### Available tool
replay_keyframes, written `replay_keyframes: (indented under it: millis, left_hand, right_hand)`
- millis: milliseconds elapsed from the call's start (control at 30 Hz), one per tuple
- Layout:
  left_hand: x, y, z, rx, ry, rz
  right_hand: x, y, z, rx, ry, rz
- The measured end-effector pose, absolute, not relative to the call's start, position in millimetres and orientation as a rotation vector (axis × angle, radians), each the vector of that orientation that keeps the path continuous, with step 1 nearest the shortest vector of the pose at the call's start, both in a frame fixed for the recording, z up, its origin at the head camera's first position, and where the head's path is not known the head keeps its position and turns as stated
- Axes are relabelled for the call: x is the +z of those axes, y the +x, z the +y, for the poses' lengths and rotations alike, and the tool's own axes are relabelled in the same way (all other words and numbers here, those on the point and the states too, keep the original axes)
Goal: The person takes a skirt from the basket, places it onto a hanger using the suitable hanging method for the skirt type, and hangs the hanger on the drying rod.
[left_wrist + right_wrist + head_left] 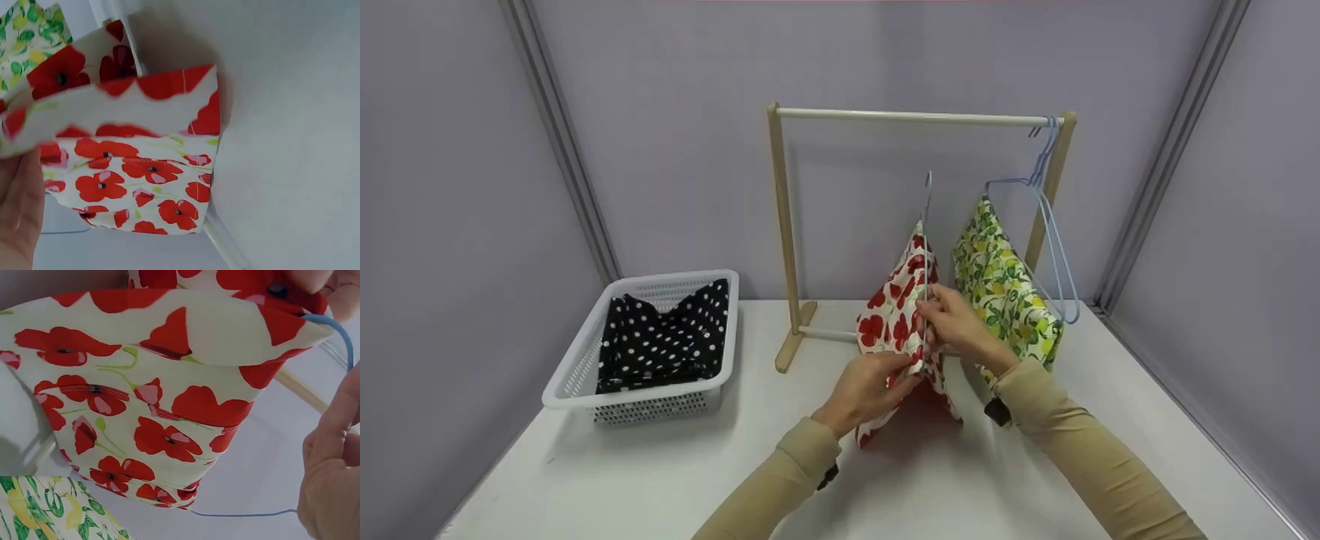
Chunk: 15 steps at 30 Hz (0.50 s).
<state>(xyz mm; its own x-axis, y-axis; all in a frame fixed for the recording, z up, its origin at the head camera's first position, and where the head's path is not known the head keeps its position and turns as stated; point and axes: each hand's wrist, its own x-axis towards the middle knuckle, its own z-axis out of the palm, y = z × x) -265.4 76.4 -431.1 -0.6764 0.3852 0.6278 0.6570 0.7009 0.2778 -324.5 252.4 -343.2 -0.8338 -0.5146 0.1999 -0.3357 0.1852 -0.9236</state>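
Note:
A white garment printed with red poppies point(877, 322) hangs on a light blue wire hanger point(928, 196), whose hook points up below the rail. My left hand point(866, 390) pinches the garment's near top edge beside the hanger's end. Just above it, my right hand point(960, 322) grips the hanger wire. The right wrist view shows the blue wire point(344, 332) running from the cloth's corner into the right hand's fingers point(337, 444). In the left wrist view, the garment's folded edge point(152, 101) partly hides the left hand point(22, 208).
A wooden rack with a white rail point(900, 116) stands at the back. A lemon-print cloth point(1005, 285) and bare blue hangers point(1061, 247) hang at its right end. A white basket point(562, 382) at left holds a black polka-dot cloth point(667, 345).

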Motion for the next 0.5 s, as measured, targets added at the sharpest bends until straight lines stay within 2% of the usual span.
replay_keyframes:
  millis: [333,500]
  left_hand:
    - [-432,-270,90,0.010,-0.598,-1.927]
    - [-431,-273,91,0.166,-0.630,-1.856]
  right_hand:
    - [-337,-328,255,-1.723,-0.834,2.283]
    - [-331,-330,257,-1.709,-0.832,2.299]
